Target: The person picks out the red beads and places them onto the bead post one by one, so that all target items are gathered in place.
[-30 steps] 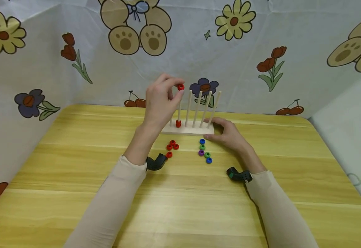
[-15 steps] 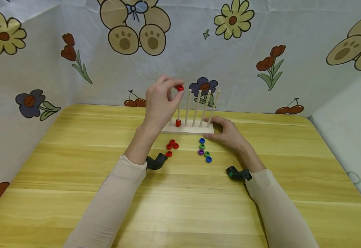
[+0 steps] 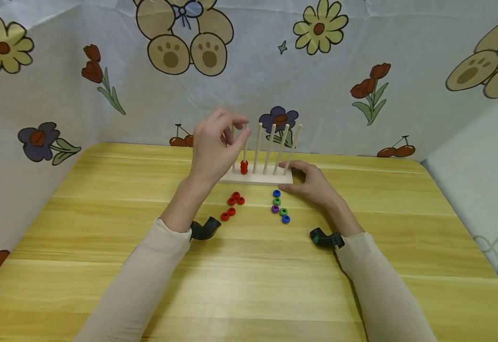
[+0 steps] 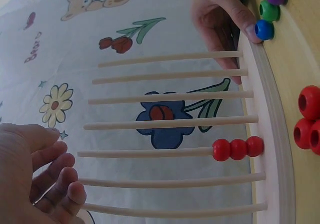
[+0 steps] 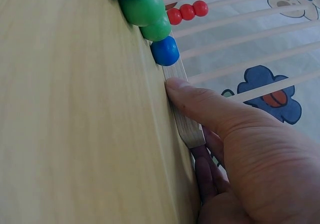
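A wooden peg rack [image 3: 257,178] with several upright pegs stands at the back of the table. Three red beads [image 4: 238,149] are stacked at the bottom of one peg. By that peg's top is my left hand [image 3: 215,147], its fingers loosely bent and holding nothing; in the left wrist view a gap shows between fingers and peg. My right hand [image 3: 314,185] grips the rack's right end, thumb [image 5: 192,96] along the front edge and fingers behind, partly hidden.
Several loose red beads [image 3: 231,201] lie in front of the rack's left part. Before its right part is a line of blue [image 3: 276,194], green [image 3: 284,212] and purple beads [image 3: 275,209]. A printed cloth [image 3: 325,85] hangs behind the table.
The red bead pinched in my left hand has been let go and now sits on the peg's stack. That hand has shifted slightly left. My right hand keeps its hold.
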{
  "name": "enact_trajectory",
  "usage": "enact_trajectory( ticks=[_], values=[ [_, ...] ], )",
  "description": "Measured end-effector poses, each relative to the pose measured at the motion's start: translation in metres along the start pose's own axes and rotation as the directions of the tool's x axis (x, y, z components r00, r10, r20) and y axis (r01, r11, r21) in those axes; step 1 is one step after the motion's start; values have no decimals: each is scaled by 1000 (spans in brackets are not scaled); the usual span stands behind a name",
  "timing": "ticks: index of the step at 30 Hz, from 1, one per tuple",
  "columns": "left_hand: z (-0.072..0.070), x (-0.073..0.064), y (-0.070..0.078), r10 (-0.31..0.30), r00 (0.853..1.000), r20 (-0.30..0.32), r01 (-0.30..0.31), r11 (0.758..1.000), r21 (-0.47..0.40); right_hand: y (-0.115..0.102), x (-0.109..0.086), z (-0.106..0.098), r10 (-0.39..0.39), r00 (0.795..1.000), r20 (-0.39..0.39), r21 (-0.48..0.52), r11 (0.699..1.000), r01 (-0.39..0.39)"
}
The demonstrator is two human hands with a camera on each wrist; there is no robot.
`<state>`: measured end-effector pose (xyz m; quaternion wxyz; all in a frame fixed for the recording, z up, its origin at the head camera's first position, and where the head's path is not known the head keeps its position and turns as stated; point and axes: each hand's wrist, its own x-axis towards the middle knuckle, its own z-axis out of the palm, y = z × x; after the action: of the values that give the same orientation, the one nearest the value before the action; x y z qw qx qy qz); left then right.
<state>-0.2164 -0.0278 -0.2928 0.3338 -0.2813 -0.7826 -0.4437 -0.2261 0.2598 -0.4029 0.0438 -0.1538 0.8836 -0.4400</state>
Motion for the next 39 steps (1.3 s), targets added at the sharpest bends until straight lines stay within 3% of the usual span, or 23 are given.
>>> enact_trajectory(
  ticks=[7,10,13,16,20,25,30,34,39],
  values=[
    [-10,-17,-12,-32,992,125,39,998,-49,0,1,2,0,1000,1,-4,1000,0],
    [-16,-23,-20,-77,978,194,88,995,-49,0,0,1,8,1000,5,-1,1000,-8],
    [-23,-31,-27,-152,952,267,169,985,-44,1,0,1,12,1000,5,-4,1000,-12],
    [-28,-39,-36,-225,907,356,252,967,-33,1,0,1,20,1000,1,-10,1000,-20],
    [-30,-49,-49,-292,820,492,331,943,7,1,0,2,29,1000,-6,-13,999,-29],
    [-24,-57,-58,-294,721,628,356,934,28,0,1,2,27,1000,-8,-7,1000,-28],
    [-16,-64,-59,-292,637,714,370,928,50,1,1,2,23,1000,-10,-4,1000,-23],
    [-12,-69,-59,-291,602,744,368,928,66,1,2,2,24,1000,-11,-11,1000,-24],
    [-8,-72,-59,-280,592,756,336,938,85,2,1,1,24,1000,0,-21,999,-24]
  ],
)
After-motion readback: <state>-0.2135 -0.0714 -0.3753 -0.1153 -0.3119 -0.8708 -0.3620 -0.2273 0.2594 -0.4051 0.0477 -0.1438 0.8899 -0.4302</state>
